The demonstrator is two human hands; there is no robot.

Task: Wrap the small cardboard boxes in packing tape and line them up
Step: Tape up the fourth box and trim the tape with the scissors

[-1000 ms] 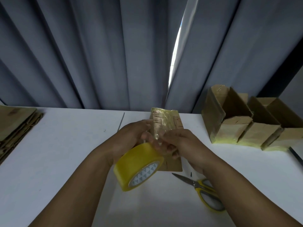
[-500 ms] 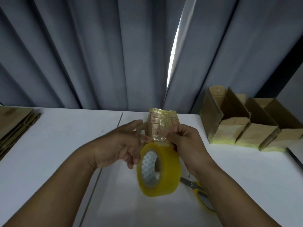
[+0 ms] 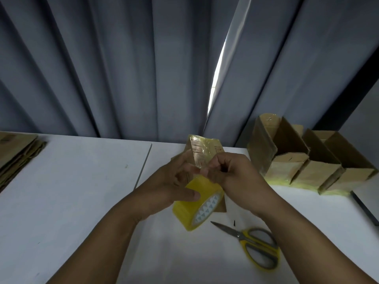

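Left hand (image 3: 174, 185) clenched around the yellow tape roll (image 3: 198, 203), thumb pressed across its outer band, roll tilted with its patterned core facing down and right. Right hand (image 3: 231, 173) pinched shut at the fingertips on the loose tape end, just above the roll and against the small cardboard box (image 3: 203, 148). Box held up between both hands above the white desk (image 3: 78, 181), its top end shiny with tape and poking out beyond the knuckles. Three more boxes (image 3: 303, 160) lined up side by side at the far right of the desk, touching one another, yellowish tape along their lower edges. Scissors (image 3: 252, 244) with yellow and grey handles lying flat near the right forearm, blades pointing left. Stack of flattened cardboard (image 3: 16, 152) at the far left edge. Grey curtain (image 3: 123, 68) behind the desk.
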